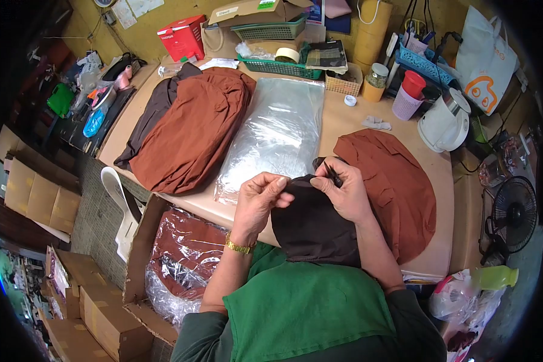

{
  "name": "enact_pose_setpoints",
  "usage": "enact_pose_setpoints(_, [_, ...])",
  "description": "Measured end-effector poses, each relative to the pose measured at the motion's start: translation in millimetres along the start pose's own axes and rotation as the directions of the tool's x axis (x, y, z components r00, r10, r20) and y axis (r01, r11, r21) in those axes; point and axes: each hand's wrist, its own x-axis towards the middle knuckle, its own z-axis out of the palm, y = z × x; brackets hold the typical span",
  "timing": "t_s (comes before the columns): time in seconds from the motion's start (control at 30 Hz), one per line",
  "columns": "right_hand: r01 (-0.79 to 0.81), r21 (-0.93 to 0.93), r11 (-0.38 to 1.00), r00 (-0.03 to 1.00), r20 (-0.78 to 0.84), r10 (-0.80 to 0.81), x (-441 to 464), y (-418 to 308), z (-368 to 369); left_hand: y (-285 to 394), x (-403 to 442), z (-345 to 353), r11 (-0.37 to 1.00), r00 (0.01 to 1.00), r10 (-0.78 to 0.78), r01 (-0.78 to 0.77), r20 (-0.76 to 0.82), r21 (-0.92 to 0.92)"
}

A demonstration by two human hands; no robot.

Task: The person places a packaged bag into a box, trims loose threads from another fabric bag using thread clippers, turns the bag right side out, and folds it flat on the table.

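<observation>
A dark brown cloth (314, 226) hangs between my two hands at the table's front edge, over the green cloth (311, 308) on my lap. My left hand (263, 196) pinches its upper left edge. With my right hand (344, 187) I grip the upper right part, and a small dark tool, hard to make out, shows among those fingers. Rust-brown fabric (392, 193) lies on the table just right of my right hand. Beyond my hands is a stack of clear plastic bags (277, 133). More rust-brown fabric (193, 127) is piled to the left.
Green baskets (280, 66), a jar (376, 81), a red cup (412, 83) and a white kettle (445, 120) stand along the back. An open carton (140, 259) with plastic-wrapped fabric is at lower left. A black fan (514, 212) is at right.
</observation>
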Motion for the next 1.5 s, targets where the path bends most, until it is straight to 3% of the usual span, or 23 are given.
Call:
enact_pose_setpoints(0.07, [-0.045,0.032,0.998,0.998,-0.049,0.046,-1,4,-1,-4,1,0,0.981,0.999,0.015,-0.006,0.048,-0.191])
enact_pose_setpoints(0.17, [-0.06,0.031,0.998,0.99,-0.13,0.063,1,15,-3,1,-3,4,0.953,0.99,0.034,0.009,0.135,-0.304])
enact_pose_setpoints(0.3, [-0.052,0.03,0.998,0.98,-0.193,0.057,1,14,-1,2,-4,8,0.931,0.99,0.012,0.04,0.138,-0.362])
enact_pose_setpoints(0.4, [-0.063,0.013,0.998,0.985,-0.163,0.064,-2,15,-4,-4,0,-6,0.935,0.964,0.043,0.054,0.263,-0.35])
enact_pose_setpoints(0.47, [-0.048,-0.033,0.998,0.996,-0.083,0.045,-4,11,-6,-4,0,-7,0.983,0.973,0.175,-0.164,0.15,-0.082])
enact_pose_setpoints(0.5, [-0.049,-0.033,0.998,0.995,-0.084,0.046,-5,8,-5,1,-1,-1,0.983,0.973,0.173,-0.162,0.151,-0.082])
enact_pose_setpoints(0.57, [0.021,-0.05,0.999,1.0,-0.004,-0.022,-6,1,-1,17,-7,14,0.9,0.96,0.242,-0.277,0.143,0.336])
enact_pose_setpoints(0.6, [-0.024,-0.009,1.0,0.999,0.021,0.025,-8,-2,-1,18,-7,13,0.899,0.977,0.143,-0.195,0.159,0.392])
enact_pose_setpoints(0.63, [-0.025,-0.009,1.0,0.999,0.023,0.026,-8,-3,0,15,-6,9,0.899,0.977,0.142,-0.194,0.157,0.392])
enact_pose_setpoints(0.7, [0.036,-0.045,0.998,0.999,0.008,-0.035,-8,-3,-1,8,-1,0,0.95,0.99,-0.086,0.048,0.11,0.307])
enact_pose_setpoints(0.73, [0.035,-0.045,0.998,0.999,0.006,-0.034,-8,-2,-1,7,-3,2,0.976,0.993,-0.016,-0.009,0.116,0.217])
enact_pose_setpoints(0.83, [0.03,-0.079,0.996,0.999,-0.016,-0.031,-10,5,-5,6,-6,11,0.997,0.998,0.019,-0.023,0.056,0.072])
enact_pose_setpoints(0.93, [-0.073,-0.045,0.996,0.997,-0.029,0.072,-11,10,-6,5,-6,11,0.998,0.996,-0.004,0.01,0.091,-0.06])
enact_pose_setpoints(1.0, [0.03,-0.215,0.976,0.978,-0.198,-0.074,-9,8,1,0,-5,10,0.993,0.993,-0.002,0.016,0.119,-0.119])
enact_pose_setpoints(1.03, [0.03,-0.214,0.976,0.978,-0.197,-0.074,-9,2,4,-2,-4,10,0.984,0.989,0.002,0.024,0.149,-0.177])
enact_pose_setpoints(1.1, [0.059,-0.456,0.888,0.92,-0.321,-0.226,-11,-14,10,-2,-4,12,0.984,0.992,0.002,0.021,0.13,-0.178])
enact_pose_setpoints(1.17, [0.083,-0.49,0.868,0.929,-0.277,-0.246,-16,-21,8,-2,-3,13,0.984,0.994,0.0,0.02,0.111,-0.179])
enact_pose_setpoints(1.27, [0.237,-0.77,0.592,0.911,-0.035,-0.411,-22,-34,10,-4,-2,14,0.978,0.994,0.011,0.012,0.106,-0.209])
enact_pose_setpoints(1.5, [0.301,-0.836,0.459,0.89,0.073,-0.45,-22,-36,18,-10,-3,15,0.988,0.996,0.033,-0.02,0.084,-0.152])
